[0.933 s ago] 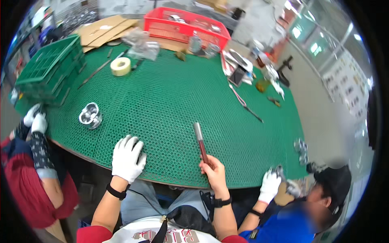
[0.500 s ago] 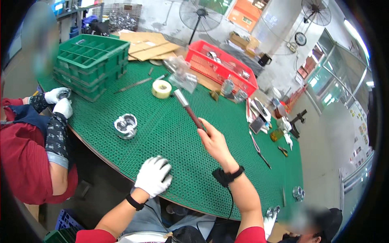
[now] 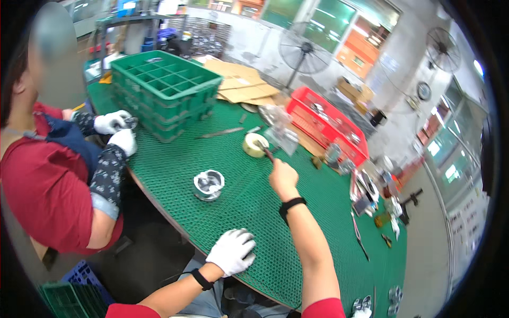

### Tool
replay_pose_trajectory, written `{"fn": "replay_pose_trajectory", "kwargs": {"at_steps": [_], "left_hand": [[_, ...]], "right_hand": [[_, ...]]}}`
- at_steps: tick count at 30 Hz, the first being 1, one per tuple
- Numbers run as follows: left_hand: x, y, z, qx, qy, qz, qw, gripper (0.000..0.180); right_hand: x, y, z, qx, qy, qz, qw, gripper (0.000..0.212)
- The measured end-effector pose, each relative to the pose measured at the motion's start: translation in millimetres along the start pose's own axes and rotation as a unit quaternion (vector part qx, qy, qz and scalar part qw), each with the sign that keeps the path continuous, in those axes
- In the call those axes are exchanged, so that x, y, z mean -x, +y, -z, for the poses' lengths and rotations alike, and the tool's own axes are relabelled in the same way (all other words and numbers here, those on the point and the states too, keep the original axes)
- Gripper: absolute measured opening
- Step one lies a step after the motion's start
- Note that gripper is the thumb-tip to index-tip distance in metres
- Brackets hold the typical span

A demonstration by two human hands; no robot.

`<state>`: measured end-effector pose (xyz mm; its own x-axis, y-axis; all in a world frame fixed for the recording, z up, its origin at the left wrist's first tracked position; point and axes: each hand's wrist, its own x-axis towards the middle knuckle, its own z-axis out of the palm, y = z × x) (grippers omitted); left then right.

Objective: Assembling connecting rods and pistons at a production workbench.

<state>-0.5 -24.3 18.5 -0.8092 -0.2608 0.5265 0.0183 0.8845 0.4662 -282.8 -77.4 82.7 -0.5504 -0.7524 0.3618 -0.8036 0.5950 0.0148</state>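
My right hand [image 3: 284,178], bare, is wrapped round the reddish-brown handle of a metal-headed tool [image 3: 269,153], which may be a hammer. Its grey head overlaps the pale yellow tape roll [image 3: 253,146] in view; whether they touch I cannot tell. My left hand [image 3: 232,251], in a white glove, rests on the green mat [image 3: 249,204] at the table's near edge, fingers a little apart and holding nothing. Between my hands and the co-worker stands a shiny metal piston-like part [image 3: 209,185].
At left, a co-worker's gloved hands [image 3: 121,132] hold a small metal part beside stacked green divided crates [image 3: 167,90]. A red crate [image 3: 327,127] with metal parts stands at the far side. Pliers [image 3: 386,240] and several metal parts [image 3: 362,304] lie at right.
My right hand has swung the tool forward and down to the tape roll. The view has shifted, so the table's things appear farther right and lower. My left hand stays at the table edge.
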Motion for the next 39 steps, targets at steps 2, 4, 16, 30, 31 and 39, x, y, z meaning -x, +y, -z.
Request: {"fn": "replay_pose_trajectory", "kwargs": {"at_steps": [2, 4, 16, 30, 31, 39], "left_hand": [[0, 4, -2, 0.004, -0.004, 0.004, 1.0, 0.031], [-2, 8, -4, 0.003, 0.012, -0.008, 1.0, 0.03], [2, 6, 4, -0.009, -0.004, -0.015, 1.0, 0.033], [-5, 15, -18, -0.075, 0.001, -0.033, 0.997, 0.034], [-1, 12, -18, -0.089, -0.005, -0.031, 0.996, 0.034], [12, 2, -22, -0.107, -0.026, -0.025, 0.994, 0.035]], "right_hand": [[-3, 7, 16, -0.125, -0.083, -0.108, 0.983, 0.032], [-10, 35, 5, -0.398, -0.142, -0.245, 0.873, 0.041], [247, 22, 95, -0.652, 0.029, -0.221, 0.724, 0.018], [392, 65, 74, -0.543, 0.21, -0.433, 0.688, 0.027], [386, 63, 77, -0.547, 0.222, -0.425, 0.686, 0.03], [431, 135, 118, -0.17, 0.265, -0.488, 0.814, 0.05]]}}
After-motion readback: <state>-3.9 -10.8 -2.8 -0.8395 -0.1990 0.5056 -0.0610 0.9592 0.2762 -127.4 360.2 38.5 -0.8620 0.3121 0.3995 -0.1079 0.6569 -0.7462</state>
